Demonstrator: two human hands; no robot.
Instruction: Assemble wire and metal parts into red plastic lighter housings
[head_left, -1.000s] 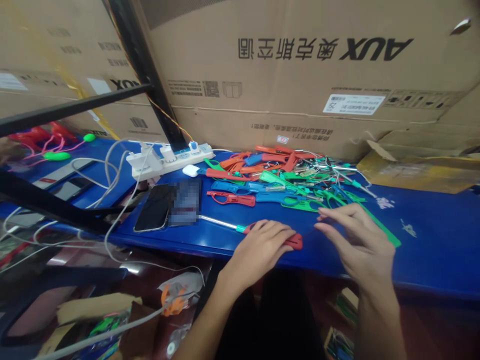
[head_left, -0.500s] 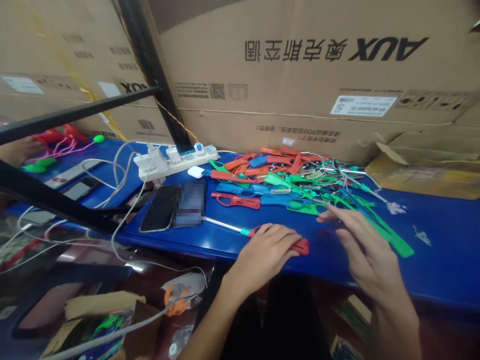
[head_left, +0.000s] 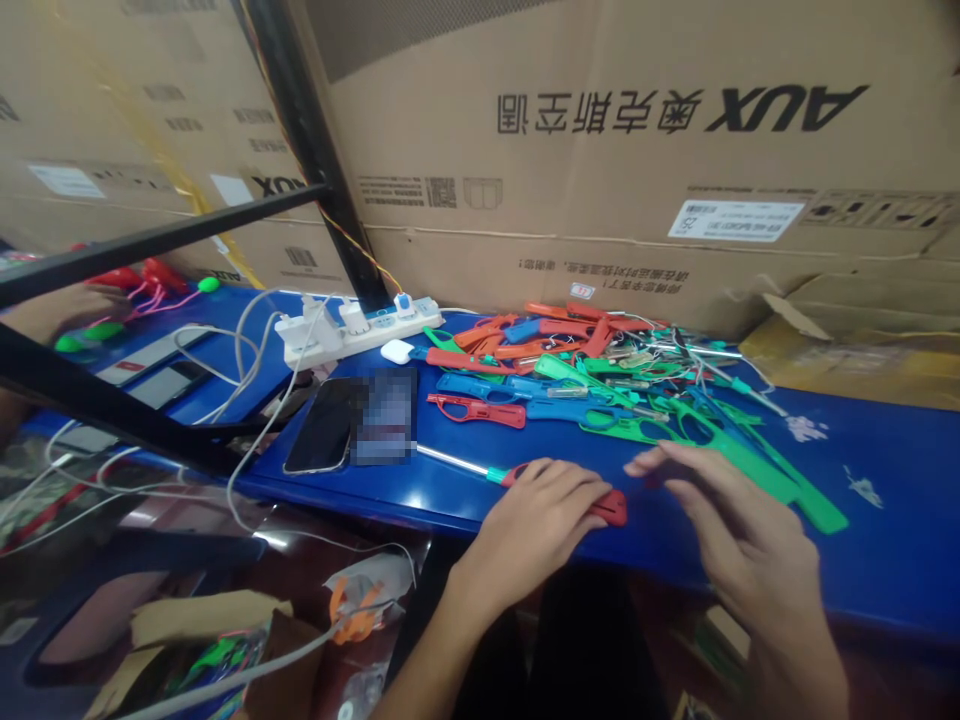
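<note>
L fingers (head_left: 559, 487) wrapped over red lighter (head_left: 615, 507), lower ctr; R fingers (head_left: 679, 458), lower right, nearly pinched 1s ago, now parted, so prob. empty.

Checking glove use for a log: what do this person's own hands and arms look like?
The left hand and right hand are both ungloved; no ring is discernible. The left forearm and right forearm are bare where visible, with no sleeve, watch or bracelet.
</note>
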